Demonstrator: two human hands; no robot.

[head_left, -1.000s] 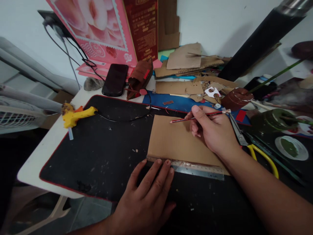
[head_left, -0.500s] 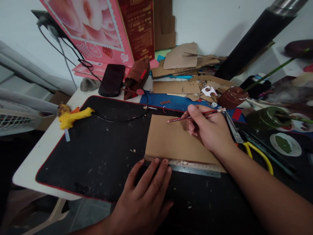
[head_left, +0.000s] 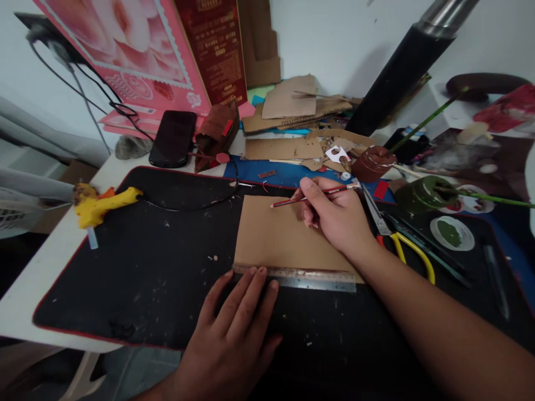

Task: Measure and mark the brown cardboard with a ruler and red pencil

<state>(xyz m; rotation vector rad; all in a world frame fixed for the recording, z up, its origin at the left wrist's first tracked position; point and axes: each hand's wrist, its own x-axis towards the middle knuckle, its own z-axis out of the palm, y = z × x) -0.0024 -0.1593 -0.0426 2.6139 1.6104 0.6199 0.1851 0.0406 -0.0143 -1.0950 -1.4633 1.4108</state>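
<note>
Black mat [head_left: 146, 267] on white table [head_left: 20, 301], scrap clutter at far edge, wall [head_left: 326, 39] behind. My L hand [head_left: 234, 334] flat, fingers spread, tips pressing ruler [head_left: 309, 277] at its left end. My R hand [head_left: 334, 214] closed on pencil [head_left: 292, 199], resting on cardboard [head_left: 276, 236]. Cardboard: plain brown sheet, flat at mat centre, ruler along its near edge.

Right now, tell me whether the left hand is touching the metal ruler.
Touching. The head view shows the left hand, fingertips pressed flat on the left end of the ruler along the near edge of the cardboard sheet.
</note>
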